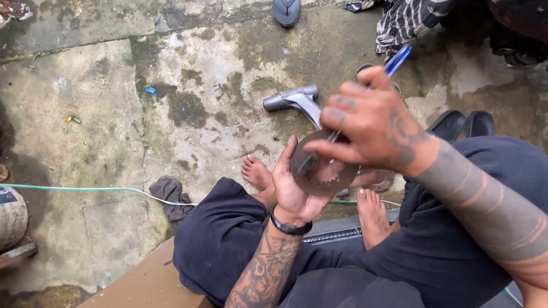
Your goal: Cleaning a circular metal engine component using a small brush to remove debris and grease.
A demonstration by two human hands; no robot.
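Observation:
My left hand [291,188] lies palm up over my knees and cradles a round brownish metal disc [324,171] with a toothed hole in its centre. My right hand [368,122] hovers just above it and grips a screwdriver [394,63] with a blue translucent handle. The shaft runs down between my fingers, and its dark tip rests on the disc's face near the left rim. A black band wraps my left wrist. Both forearms are tattooed.
A grey metal bracket part [297,101] lies on the stained concrete floor beyond my hands. A dark rag [170,195] and a green hose [85,189] are at left. Black sandals [463,124] sit at right, another sandal [285,10] at top. My bare feet rest below the disc.

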